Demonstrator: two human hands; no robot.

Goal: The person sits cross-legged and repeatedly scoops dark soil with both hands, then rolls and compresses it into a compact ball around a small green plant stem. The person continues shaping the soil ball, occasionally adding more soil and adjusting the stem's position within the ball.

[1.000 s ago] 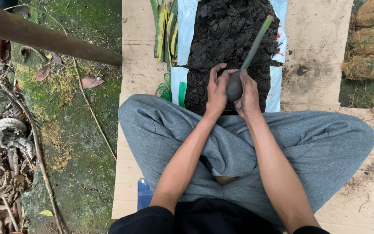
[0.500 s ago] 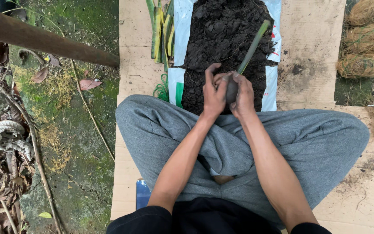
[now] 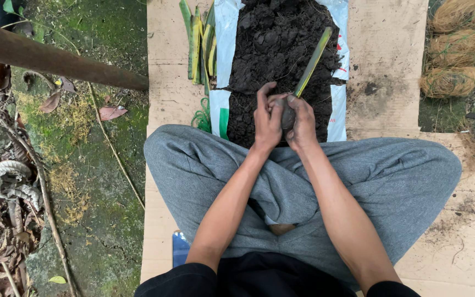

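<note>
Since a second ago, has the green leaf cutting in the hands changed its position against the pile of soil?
No. The leaf cutting slants up to the right over the soil pile as before, its base wrapped in a soil ball between the left hand and right hand.

soil (image 3: pixel 281 49): dark, crumbly, matt. sheet (image 3: pixel 227 33) beneath: glossy white plastic. cardboard (image 3: pixel 386 60): matt, rough. trousers (image 3: pixel 358 181): grey cloth.

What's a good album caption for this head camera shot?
Seated cross-legged on cardboard, left hand and right hand press a soil ball around a leaf cutting.
</note>
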